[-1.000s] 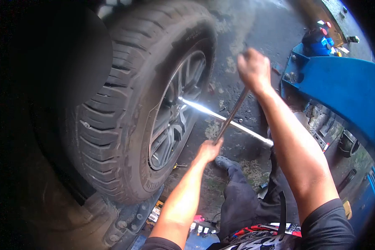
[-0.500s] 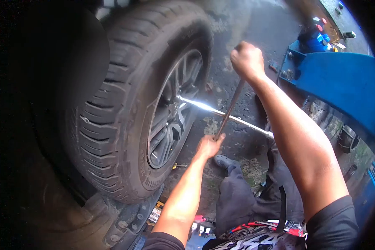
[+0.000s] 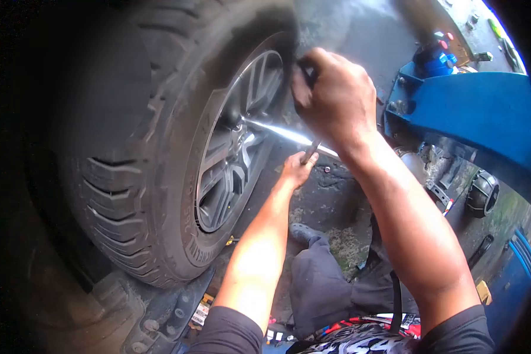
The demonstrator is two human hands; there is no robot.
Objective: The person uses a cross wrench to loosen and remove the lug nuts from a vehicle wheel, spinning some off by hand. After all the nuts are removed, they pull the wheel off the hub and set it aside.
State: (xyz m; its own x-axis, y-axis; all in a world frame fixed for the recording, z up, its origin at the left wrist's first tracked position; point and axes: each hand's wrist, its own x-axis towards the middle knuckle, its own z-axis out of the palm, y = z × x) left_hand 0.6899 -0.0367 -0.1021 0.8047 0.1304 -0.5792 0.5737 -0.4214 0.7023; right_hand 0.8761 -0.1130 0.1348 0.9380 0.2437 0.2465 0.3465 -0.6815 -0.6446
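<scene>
A shiny metal shaft (image 3: 283, 133) runs from a lug position near the hub of the spoked wheel (image 3: 218, 186) out to the right, passing behind my right forearm. A darker cross bar (image 3: 311, 150) crosses it at an angle. My left hand (image 3: 299, 169) is closed around the lower end of this bar, just below the shaft. Higher up and closer to the camera, my right hand (image 3: 339, 97) is curled in a fist at the bar's upper end, which the hand mostly hides.
A large tire (image 3: 171, 194) surrounds the wheel on the left. At the right are a blue metal frame (image 3: 478, 112), blue bottles with red caps (image 3: 436, 62) and a round dark part (image 3: 484, 193) on the floor. My shoe (image 3: 304, 234) rests below the left hand.
The bar has turned on the shaft. My right hand has come up toward the camera, and my left hand has moved up a little. The view has shifted slightly.
</scene>
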